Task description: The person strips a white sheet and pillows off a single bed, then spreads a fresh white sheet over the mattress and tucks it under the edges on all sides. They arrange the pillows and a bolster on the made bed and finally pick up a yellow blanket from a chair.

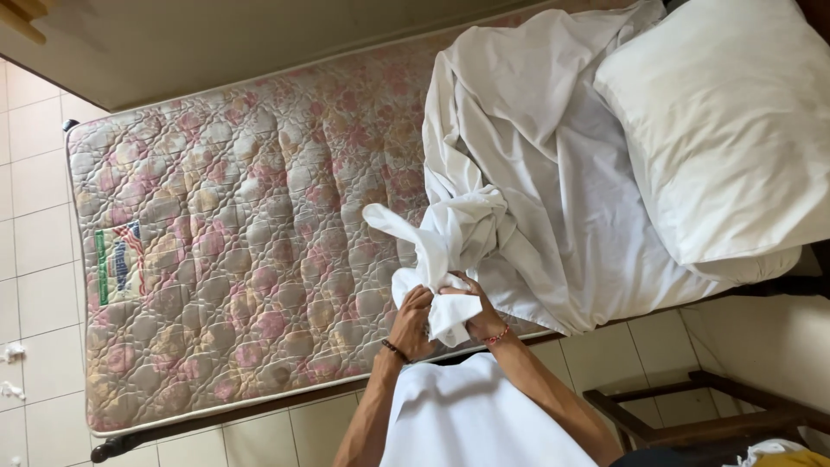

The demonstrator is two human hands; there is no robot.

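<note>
Both of my hands grip a bunched corner of a white bed sheet [527, 173] near the mattress's near edge. My left hand [411, 324], with a dark bead bracelet at the wrist, clasps the cloth from the left. My right hand [478, 313], with a red thread bracelet, clasps it from the right. The rest of the sheet lies crumpled over the right part of a quilted mattress [233, 242] with a pink flower pattern. A large white pillow [726, 121] rests on the sheet at the far right.
The bed's dark wooden frame [130, 443] shows under the mattress edge. A dark wooden chair [692, 419] stands at the lower right on a pale tiled floor [35, 173]. A beige wall [216, 43] runs along the bed's far side. My white shirt fills the bottom centre.
</note>
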